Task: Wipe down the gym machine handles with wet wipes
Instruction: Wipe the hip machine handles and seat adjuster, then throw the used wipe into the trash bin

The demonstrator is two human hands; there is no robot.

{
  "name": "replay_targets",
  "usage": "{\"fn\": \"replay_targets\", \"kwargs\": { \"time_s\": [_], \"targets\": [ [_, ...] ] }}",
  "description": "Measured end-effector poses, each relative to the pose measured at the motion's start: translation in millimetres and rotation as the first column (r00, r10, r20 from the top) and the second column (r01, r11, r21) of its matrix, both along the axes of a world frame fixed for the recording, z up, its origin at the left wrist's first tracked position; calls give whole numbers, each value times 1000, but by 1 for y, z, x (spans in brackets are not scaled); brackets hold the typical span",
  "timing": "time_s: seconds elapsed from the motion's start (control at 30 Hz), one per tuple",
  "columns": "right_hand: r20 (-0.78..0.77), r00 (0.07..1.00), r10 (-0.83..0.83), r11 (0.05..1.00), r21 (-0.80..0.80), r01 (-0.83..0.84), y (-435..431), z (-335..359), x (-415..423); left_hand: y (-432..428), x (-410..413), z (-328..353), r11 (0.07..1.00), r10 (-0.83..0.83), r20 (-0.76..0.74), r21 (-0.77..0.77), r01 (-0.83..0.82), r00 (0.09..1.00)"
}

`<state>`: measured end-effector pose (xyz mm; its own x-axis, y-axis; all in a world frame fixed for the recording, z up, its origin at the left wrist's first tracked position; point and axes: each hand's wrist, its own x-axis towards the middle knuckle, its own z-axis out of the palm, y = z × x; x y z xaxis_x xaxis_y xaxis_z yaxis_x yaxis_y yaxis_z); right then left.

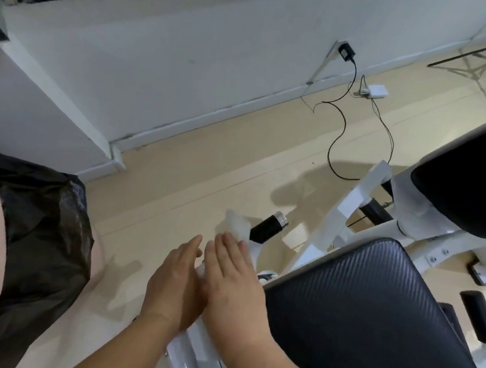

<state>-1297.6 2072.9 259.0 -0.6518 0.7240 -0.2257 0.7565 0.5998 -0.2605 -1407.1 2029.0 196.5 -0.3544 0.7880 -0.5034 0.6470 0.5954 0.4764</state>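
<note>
Left of black textured padded seat (373,302): left hand (174,284) and right hand (231,278) flat, fingers straight; crumpled white wet wipe (236,225) at right fingertips, touching black chrome-capped handle (268,227); black plastic bag (42,222) farther left, tan floor (173,206) between

Single view: wide-angle camera worn on the head. It faces forward and steeply down along both forearms. The left hand (177,279) and right hand (232,275) are close to the lens, low in the centre. The black textured padded seat (371,317) of the white-framed gym machine (344,206) is very near, lower right. The beige floor (206,180) recedes to a white wall (157,70) at its far edge. Straight lines bow outward.
</note>
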Motion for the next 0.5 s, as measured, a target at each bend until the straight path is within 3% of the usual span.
{"fn": "replay_targets", "kwargs": {
  "time_s": [0.07,0.13,0.17,0.2,0.3,0.37,0.5],
  "targets": [
    [-70,992,-105,962,-261,84,-3,18,-8,8,-3,7,998,-39,67,-54,43,997],
    [-40,974,-223,778,-609,153,-1,52,-5,13,-9,25,981,-52,142,-178,77,989],
    [-36,940,-339,691,-688,222,1,70,-2,13,-13,36,959,-90,143,-253,124,986],
    [-36,869,-493,601,-737,310,4,89,3,9,-16,48,928,-140,119,-331,173,983],
    [7,525,-851,291,-826,483,12,138,17,-16,-23,85,866,-261,103,-415,280,960],
    [35,384,-922,166,-863,478,10,173,23,-31,-23,123,911,-139,194,-361,202,971],
    [-5,233,-972,91,-928,360,-15,254,37,-41,-19,230,996,82,450,-70,-56,889]
  ]
}}
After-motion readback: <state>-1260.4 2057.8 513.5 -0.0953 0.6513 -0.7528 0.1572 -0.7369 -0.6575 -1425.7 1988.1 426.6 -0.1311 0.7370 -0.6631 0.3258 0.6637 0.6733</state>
